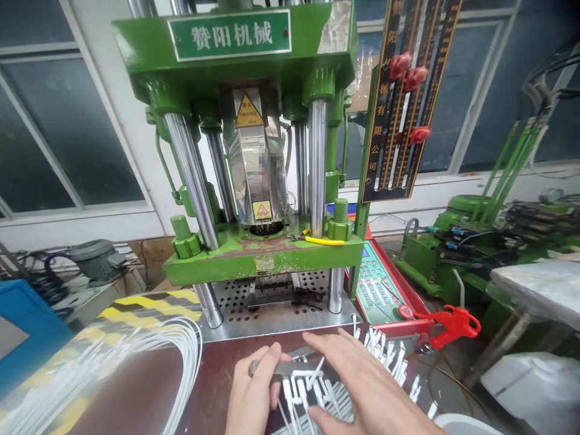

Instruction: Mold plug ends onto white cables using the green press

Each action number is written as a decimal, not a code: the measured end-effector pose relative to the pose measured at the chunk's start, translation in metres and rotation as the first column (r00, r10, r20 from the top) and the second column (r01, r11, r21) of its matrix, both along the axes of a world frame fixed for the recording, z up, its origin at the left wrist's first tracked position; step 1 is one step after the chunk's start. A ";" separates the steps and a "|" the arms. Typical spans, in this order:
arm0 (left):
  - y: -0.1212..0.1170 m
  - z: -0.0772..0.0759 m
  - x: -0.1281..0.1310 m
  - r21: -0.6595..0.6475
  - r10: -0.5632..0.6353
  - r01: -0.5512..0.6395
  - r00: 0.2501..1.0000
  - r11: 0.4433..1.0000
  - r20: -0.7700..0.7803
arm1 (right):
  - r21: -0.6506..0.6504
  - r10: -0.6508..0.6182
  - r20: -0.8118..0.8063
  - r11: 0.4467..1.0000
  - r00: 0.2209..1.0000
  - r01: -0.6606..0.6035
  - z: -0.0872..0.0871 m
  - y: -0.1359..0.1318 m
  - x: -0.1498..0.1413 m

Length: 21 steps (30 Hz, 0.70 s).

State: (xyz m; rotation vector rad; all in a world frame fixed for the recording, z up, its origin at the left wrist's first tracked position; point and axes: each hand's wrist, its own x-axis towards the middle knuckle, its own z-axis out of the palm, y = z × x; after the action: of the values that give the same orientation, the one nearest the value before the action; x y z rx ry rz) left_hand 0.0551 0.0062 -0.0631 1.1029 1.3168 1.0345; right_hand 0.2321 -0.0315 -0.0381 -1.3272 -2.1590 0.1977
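Observation:
My left hand [254, 386] is closed around the end of a grey metal mould plate [285, 368], with the thumb on top. White moulded cable connectors [296, 386] sit in a row along the plate, their thin white cables running down toward me. A slanted white strip [316, 371] lies across them. My right hand [362, 377] reaches over the other end of the plate, thumb and fingers spread apart around the connectors. Whether its fingertips touch the plate, I cannot tell.
Ahead stands a green press [263, 266] with steel columns; yellow-handled pliers [324, 240] lie on its platen. A coil of white cables [181, 338] is at left, more connector ends [385, 350] at right. A red air gun [453, 326] and a control panel [376, 284] stand to the right.

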 end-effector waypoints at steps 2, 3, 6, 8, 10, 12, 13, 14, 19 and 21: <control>-0.002 0.003 0.007 0.024 -0.017 0.017 0.999 1.000 -0.029 | 0.011 0.031 0.039 0.999 0.999 -0.032 0.000 0.001 -0.008; -0.002 0.004 0.010 0.032 -0.031 0.032 0.998 0.999 -0.046 | 0.011 0.038 0.072 0.999 0.997 -0.039 -0.001 0.001 -0.012; -0.005 0.002 0.016 0.044 -0.082 0.087 0.991 0.995 -0.107 | 0.012 0.033 0.161 0.999 0.986 -0.036 -0.003 0.002 -0.019; -0.006 -0.001 0.018 0.031 -0.115 0.121 0.983 0.992 -0.139 | 0.029 0.027 0.162 0.999 0.986 -0.032 -0.004 0.000 -0.018; -0.007 -0.003 0.018 0.011 -0.138 0.142 0.977 0.990 -0.160 | 0.062 -0.029 0.122 0.998 0.992 0.022 -0.003 -0.004 -0.008; -0.008 -0.004 0.017 -0.002 -0.154 0.156 0.973 0.988 -0.173 | 0.118 -0.151 0.077 0.983 0.986 0.141 -0.004 -0.009 0.014; -0.008 -0.004 0.016 -0.007 -0.160 0.161 0.972 0.987 -0.174 | 0.138 -0.229 0.066 0.966 0.971 0.219 -0.005 -0.011 0.030; -0.009 -0.003 0.015 -0.010 -0.167 0.168 0.972 0.986 -0.168 | 0.145 -0.310 0.068 0.944 0.948 0.298 -0.008 -0.014 0.049; -0.011 0.004 0.010 -0.048 -0.157 0.153 0.981 0.987 -0.110 | -0.164 -0.571 0.417 0.718 0.707 0.676 -0.032 -0.043 0.156; -0.009 0.006 0.009 -0.081 -0.156 0.147 0.981 0.986 -0.119 | -0.191 -0.602 0.537 0.596 0.592 0.780 -0.035 -0.057 0.176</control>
State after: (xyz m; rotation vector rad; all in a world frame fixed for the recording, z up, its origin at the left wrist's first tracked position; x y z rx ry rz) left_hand 0.0644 -0.0031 -0.0569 1.2095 1.3364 0.8108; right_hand 0.4084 -0.0881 -0.0733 -2.6033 -1.7279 0.0288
